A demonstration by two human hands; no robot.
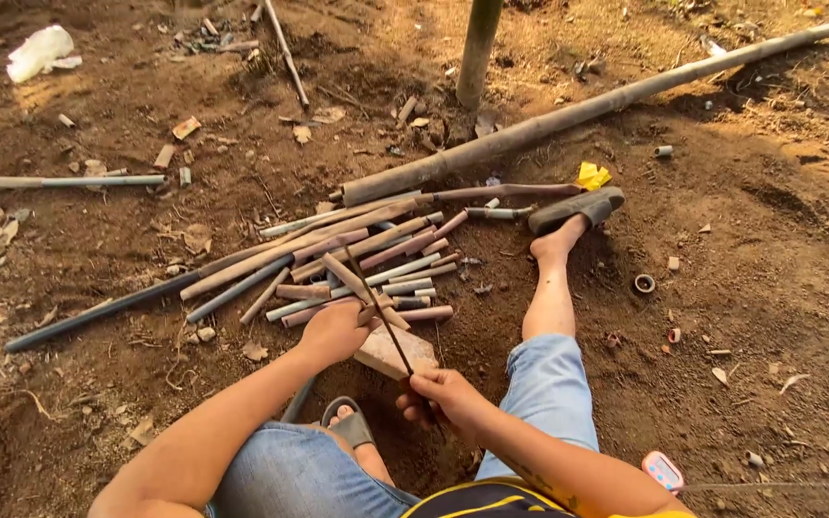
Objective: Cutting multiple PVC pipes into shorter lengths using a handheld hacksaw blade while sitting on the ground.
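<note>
Hands at lower centre of frame, working apart. Left hand [335, 331] closed on a short bamboo piece [362, 288] resting across a flat stone [397, 352]. Right hand [443, 395] gripped around the handle of a thin saw blade [376, 309], which slants up over the piece. Pile of cut bamboo sticks [338, 259] just above, mid-frame. Long pole [606, 101] runs to upper right. Sandalled foot [568, 216] right of pile.

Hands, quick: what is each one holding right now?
Left hand: closed on a short bamboo piece, pressing it onto the stone block.
Right hand: closed on a thin saw blade.
</note>
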